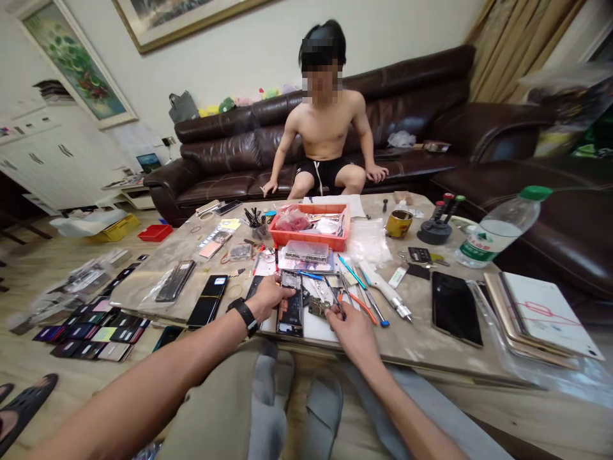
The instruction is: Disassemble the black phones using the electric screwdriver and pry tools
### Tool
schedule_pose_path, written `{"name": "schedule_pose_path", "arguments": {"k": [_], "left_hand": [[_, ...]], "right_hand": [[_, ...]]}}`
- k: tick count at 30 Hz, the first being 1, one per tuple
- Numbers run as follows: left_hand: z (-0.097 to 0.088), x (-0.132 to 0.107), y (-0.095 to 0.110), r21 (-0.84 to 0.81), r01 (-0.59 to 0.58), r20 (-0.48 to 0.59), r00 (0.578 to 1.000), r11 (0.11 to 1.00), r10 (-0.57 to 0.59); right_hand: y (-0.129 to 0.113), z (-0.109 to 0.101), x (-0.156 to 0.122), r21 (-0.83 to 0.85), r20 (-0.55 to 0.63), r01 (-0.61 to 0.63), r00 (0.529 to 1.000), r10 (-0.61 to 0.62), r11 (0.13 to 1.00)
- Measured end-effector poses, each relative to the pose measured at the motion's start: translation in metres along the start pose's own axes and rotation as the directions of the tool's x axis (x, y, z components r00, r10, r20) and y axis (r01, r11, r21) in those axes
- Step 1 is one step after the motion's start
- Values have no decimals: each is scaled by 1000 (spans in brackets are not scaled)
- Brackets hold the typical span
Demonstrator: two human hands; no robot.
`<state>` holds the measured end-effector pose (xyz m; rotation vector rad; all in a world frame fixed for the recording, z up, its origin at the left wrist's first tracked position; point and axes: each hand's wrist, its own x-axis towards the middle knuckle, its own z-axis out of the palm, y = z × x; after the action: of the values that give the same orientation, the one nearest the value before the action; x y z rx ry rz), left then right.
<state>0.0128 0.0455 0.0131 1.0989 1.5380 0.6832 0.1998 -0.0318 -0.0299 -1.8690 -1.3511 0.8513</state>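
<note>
My left hand (269,296) grips the upper left side of an opened phone body (290,313), thumb across its top part. The phone body stands near the table's front edge, its dark inside showing. My right hand (353,331) is closed around slim dark tweezers (335,295), which point away from me. Beside the right fingertips is a small green circuit board (317,308), just right of the phone body; whether the fingers also touch it I cannot tell. Right of the hand lie orange-handled pliers (363,308) and a blue-tipped screwdriver (378,310).
Behind the hands stands a red tray (310,241) of parts. To the right are a black tablet (456,308), a water bottle (500,230) and a stack of tablet panels (550,313). A wrapped phone (208,300) lies left. Across the table a person (325,128) sits on the sofa.
</note>
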Motion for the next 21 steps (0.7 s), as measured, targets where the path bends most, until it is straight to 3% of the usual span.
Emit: {"name": "schedule_pose_path", "arguments": {"k": [3, 8, 11, 15, 21], "left_hand": [[-21, -5, 21, -77, 53, 43, 998, 996, -50], [-85, -30, 61, -215, 48, 76, 997, 976, -32], [-114, -54, 66, -283, 59, 65, 997, 957, -42], [-117, -86, 40, -391, 77, 28, 997, 917, -72], [-87, -113, -20, -638, 83, 33, 996, 766, -80]], "right_hand": [[1, -1, 2, 36, 7, 4, 1000, -4, 999], [-3, 1, 5, 111, 62, 11, 998, -18, 994], [-10, 11, 3, 125, 119, 11, 993, -26, 992], [-20, 29, -1, 61, 179, 12, 984, -23, 998], [-31, 35, 2, -157, 199, 6, 980, 25, 988]]}}
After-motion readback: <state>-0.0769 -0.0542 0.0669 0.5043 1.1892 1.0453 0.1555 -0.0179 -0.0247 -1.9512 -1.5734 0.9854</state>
